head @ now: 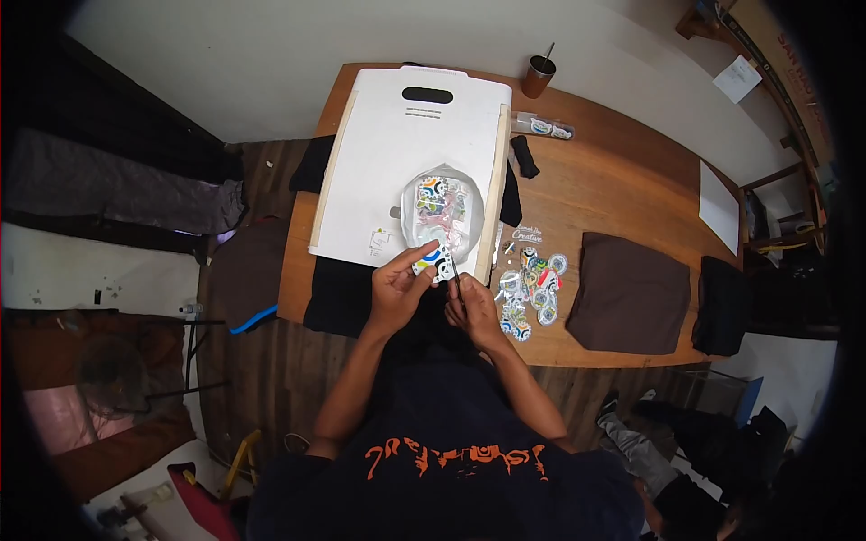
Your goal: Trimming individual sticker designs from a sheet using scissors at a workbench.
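Between the thumb and fingers of my left hand [399, 287] is a printed sticker [433, 262] with colored arcs and a notched edge. My right hand [473, 308] grips a slim dark tool [457, 280], its tip at the sticker's right edge; its exact kind is unclear. Just beyond both hands, a round, pale, translucent container [477, 213] rests on a white board [369, 155]. Printed stickers and clear scraps lie inside it, including a round notched sticker [433, 187]. To the right of my right hand, several cut stickers [541, 287] are heaped on the wooden table [629, 196].
Folded brown cloth [629, 294] and black cloth [722, 304] lie on the table's right part. A brown tumbler [538, 76] stands by the wall, near a clear packet [543, 126] of stickers. Another person's leg [632, 439] shows at lower right.
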`<act>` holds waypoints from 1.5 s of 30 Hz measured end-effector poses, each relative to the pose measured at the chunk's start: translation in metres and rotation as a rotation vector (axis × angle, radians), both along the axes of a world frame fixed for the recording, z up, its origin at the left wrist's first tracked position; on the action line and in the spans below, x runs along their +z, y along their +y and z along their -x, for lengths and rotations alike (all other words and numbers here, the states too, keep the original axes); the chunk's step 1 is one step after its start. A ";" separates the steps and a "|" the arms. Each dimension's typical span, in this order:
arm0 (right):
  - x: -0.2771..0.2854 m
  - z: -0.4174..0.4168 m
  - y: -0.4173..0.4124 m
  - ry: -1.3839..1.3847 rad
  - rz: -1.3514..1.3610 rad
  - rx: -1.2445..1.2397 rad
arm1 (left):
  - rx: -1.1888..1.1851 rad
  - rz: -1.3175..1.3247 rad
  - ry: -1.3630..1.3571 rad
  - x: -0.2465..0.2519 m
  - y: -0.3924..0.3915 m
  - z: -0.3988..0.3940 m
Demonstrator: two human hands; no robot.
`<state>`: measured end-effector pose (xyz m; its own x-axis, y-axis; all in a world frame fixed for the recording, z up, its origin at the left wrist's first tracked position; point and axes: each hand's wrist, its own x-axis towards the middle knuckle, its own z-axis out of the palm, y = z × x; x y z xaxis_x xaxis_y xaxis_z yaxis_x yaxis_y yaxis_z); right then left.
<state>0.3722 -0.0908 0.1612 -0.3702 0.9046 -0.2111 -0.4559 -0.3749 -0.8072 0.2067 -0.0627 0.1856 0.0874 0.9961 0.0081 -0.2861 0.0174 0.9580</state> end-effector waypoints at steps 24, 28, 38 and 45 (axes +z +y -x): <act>-0.002 0.000 0.001 -0.023 -0.014 0.015 | 0.002 0.028 0.006 -0.002 -0.003 0.000; -0.003 0.000 0.000 0.005 0.002 0.006 | -0.001 0.030 0.008 -0.004 -0.003 0.000; -0.001 -0.001 0.001 0.006 -0.004 -0.001 | -0.010 0.056 0.006 -0.004 -0.003 0.000; -0.003 -0.001 0.001 0.011 -0.007 -0.004 | 0.022 -0.031 0.011 -0.005 -0.001 -0.002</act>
<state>0.3727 -0.0901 0.1581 -0.3688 0.9077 -0.2004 -0.4659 -0.3670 -0.8051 0.2090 -0.0640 0.1801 0.0654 0.9971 0.0379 -0.2752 -0.0185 0.9612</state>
